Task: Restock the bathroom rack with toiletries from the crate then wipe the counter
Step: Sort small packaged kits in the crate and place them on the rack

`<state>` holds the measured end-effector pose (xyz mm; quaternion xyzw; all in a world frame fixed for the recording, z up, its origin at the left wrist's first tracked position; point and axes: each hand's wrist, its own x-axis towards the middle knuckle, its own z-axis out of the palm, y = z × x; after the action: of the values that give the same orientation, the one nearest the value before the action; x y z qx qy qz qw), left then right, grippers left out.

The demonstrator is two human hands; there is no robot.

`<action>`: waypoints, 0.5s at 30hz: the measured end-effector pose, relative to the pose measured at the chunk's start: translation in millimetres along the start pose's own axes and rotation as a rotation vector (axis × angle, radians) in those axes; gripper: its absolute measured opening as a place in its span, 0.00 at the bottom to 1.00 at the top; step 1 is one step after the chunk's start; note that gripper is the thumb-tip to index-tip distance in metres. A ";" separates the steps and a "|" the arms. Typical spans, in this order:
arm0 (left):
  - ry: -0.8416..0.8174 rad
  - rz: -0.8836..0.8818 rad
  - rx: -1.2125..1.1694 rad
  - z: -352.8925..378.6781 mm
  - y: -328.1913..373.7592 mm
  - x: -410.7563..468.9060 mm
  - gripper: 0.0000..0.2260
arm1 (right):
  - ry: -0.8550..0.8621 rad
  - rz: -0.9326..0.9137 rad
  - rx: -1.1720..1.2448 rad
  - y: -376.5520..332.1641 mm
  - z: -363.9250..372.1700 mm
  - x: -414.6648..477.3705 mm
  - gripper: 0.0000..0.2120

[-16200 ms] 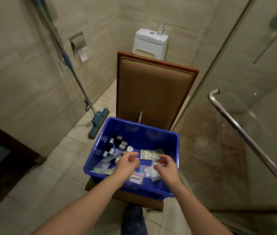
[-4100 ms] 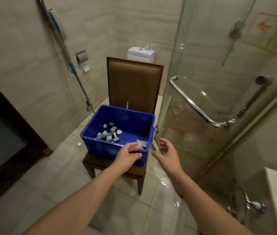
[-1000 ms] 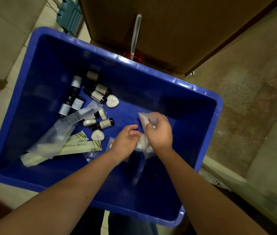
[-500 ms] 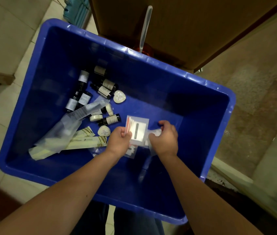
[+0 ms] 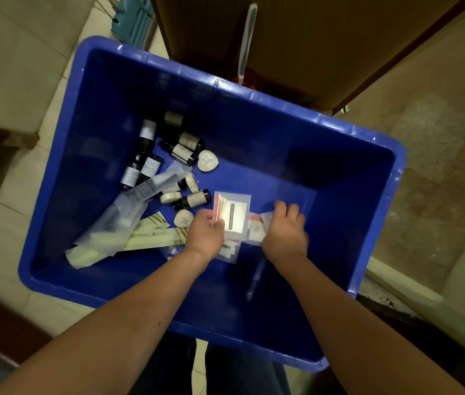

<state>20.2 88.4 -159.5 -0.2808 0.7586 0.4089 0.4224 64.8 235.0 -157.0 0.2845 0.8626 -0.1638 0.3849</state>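
I look straight down into the blue crate (image 5: 368, 178). My left hand (image 5: 204, 235) pinches a small stack of clear sachet packets (image 5: 232, 213) by their left edge, held just above the crate floor. My right hand (image 5: 285, 228) curls over another white sachet (image 5: 256, 228) lying beside the stack. Several small dark bottles (image 5: 151, 155) with pale labels, round white soaps (image 5: 208, 160) and long cream sachets (image 5: 151, 236) lie in the crate's left half, partly under a clear plastic bag (image 5: 123, 212).
The crate stands on a brown chair whose backrest (image 5: 325, 38) rises behind it. A white handle (image 5: 247, 38) sticks up behind the crate's far rim. Beige floor tiles (image 5: 12, 67) lie to the left, a teal mop head (image 5: 134, 18) at the top, a glass shower door's base at right.
Since a second ago my left hand has taken hold of the sachet stack and lifted it slightly. My right hand has dropped onto another sachet beside it.
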 end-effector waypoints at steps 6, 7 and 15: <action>-0.011 0.036 0.030 -8.8 19.6 -12.5 0.04 | 0.029 -0.023 0.265 4.1 -28.8 -10.7 0.27; -0.013 0.046 0.036 -10.7 23.6 -15.5 0.05 | 0.054 -0.006 0.359 1.6 -34.8 -15.0 0.27; -0.004 0.146 0.060 -36.4 54.7 -54.7 0.06 | 0.079 0.199 1.102 -21.3 -83.6 -57.7 0.14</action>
<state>-10.4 89.4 -79.7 -0.2114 0.7882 0.4161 0.4012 35.2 239.2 -57.6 0.5293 0.6323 -0.5425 0.1603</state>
